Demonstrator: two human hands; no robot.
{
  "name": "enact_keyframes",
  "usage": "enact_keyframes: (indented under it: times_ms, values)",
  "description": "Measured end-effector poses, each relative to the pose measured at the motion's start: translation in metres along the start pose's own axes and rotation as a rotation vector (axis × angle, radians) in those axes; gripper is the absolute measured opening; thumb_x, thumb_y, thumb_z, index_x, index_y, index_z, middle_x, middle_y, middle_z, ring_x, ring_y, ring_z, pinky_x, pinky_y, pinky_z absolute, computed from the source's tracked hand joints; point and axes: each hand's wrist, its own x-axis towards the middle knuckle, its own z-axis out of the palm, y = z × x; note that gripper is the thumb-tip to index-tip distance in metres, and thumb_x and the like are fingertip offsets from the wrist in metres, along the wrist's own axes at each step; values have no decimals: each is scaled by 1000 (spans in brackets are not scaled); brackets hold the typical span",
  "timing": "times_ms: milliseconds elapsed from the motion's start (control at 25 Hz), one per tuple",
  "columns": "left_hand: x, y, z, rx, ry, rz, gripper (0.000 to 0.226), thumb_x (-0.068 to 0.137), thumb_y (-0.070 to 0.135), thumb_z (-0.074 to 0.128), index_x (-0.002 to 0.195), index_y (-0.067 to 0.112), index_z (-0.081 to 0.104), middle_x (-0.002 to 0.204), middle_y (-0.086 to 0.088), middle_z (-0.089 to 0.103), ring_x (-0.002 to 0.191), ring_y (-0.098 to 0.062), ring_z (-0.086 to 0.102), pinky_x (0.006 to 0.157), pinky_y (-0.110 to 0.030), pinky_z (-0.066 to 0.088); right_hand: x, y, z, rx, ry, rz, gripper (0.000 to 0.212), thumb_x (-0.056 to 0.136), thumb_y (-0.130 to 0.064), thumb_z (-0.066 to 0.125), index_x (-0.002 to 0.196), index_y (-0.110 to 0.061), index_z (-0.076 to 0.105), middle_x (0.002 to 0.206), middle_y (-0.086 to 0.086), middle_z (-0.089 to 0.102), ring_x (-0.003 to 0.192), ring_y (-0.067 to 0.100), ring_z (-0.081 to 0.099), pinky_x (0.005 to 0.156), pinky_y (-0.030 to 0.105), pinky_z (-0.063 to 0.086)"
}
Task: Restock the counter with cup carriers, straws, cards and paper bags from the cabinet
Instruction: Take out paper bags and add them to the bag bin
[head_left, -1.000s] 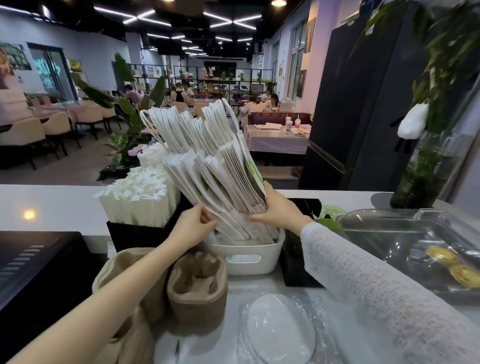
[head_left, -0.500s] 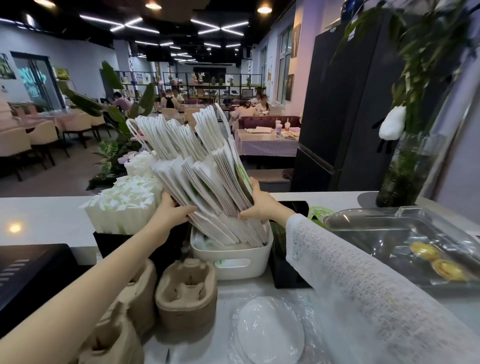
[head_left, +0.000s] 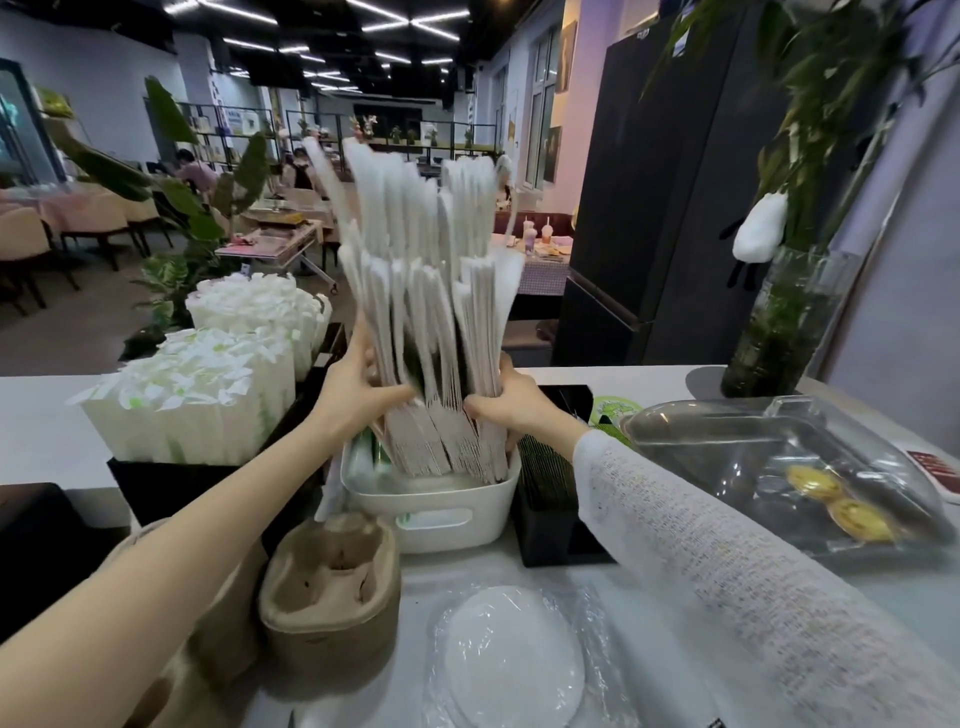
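the stack of white paper bags (head_left: 431, 291) stands nearly upright with its lower edges inside the white bin (head_left: 434, 512) on the counter. the left hand (head_left: 358, 387) presses against the stack's left side, fingers curled onto the bag edges, and the right hand (head_left: 506, 402) grips the right side, so the bags are squeezed between the two. left of the bin, wrapped straws (head_left: 197, 400) fill a black holder (head_left: 171, 488). in front of the bin sit brown pulp cup carriers (head_left: 332, 587), and to its right a clear lidded tray (head_left: 779, 467).
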Motion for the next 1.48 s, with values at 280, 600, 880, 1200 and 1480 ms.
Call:
enact_keyframes:
  times_ms: [280,600,880,1200,1480]
  values:
    - [19,20,9,182,-95,103,114,79,10,71,151,43,-11,126,-3,64,87,-11,68,64,-14,53,-9,-10,1,195,72,87,17,86,-24,61,102,-24,55,100,7,66,83,27,68,60,48,62]
    - [11,10,7,261,-172,11,125,71,34,84,154,15,-6,140,-4,53,117,-16,57,91,-22,42,-1,-12,-1,-56,-108,18,63,91,-30,61,145,-10,34,119,7,62,111,24,60,83,26,53]
    - [17,-5,-27,23,-392,-145,99,77,13,80,149,32,14,126,3,55,109,-16,61,91,-33,54,0,11,-8,-40,-246,-8,124,73,-30,86,157,-19,-3,159,5,29,139,21,39,117,36,33]
    - [16,-16,-24,-36,-214,-49,85,71,3,83,138,29,38,99,0,68,88,-8,65,63,-13,56,4,8,-11,-209,-282,-41,119,74,-38,83,157,-18,1,155,9,38,141,26,39,117,44,33]
    - [6,-22,-9,150,-165,-79,48,84,15,74,128,9,54,109,-13,68,92,-25,70,73,-38,62,3,7,-14,-347,-307,-60,115,80,-38,78,157,-14,-5,146,12,49,128,26,52,110,41,41]
